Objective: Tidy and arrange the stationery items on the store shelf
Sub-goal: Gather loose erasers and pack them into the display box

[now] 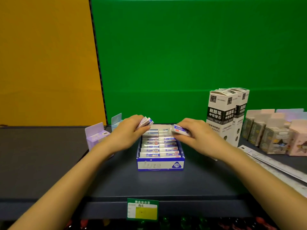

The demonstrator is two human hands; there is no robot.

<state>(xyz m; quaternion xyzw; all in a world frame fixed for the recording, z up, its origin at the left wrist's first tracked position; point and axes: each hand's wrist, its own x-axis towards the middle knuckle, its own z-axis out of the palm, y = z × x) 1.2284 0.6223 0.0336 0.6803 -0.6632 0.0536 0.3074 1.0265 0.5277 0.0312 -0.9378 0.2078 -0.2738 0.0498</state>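
- Head view: a blue-and-white eraser box [160,164] marked 2B sits mid-shelf, open on top, with rows of wrapped erasers [159,147] filling all but its far end.
- Left hand [127,131] pinches two small erasers [145,122] above the box's far-left corner; right hand [195,135] clamps one eraser [180,130] over the far-right corner.
- Bare dark shelf [49,155] lies open in front of the box and to its left.
- Tall black-and-white refill cartons [223,113] stand just right of the box, with small pastel boxes [274,135] and flat rulers [274,165] beyond, cut off by the frame.
- Lilac box [96,136] is partly hidden behind the left wrist.
- Green panel [199,55] backs the shelf; the price tag [142,209] print is unreadable.
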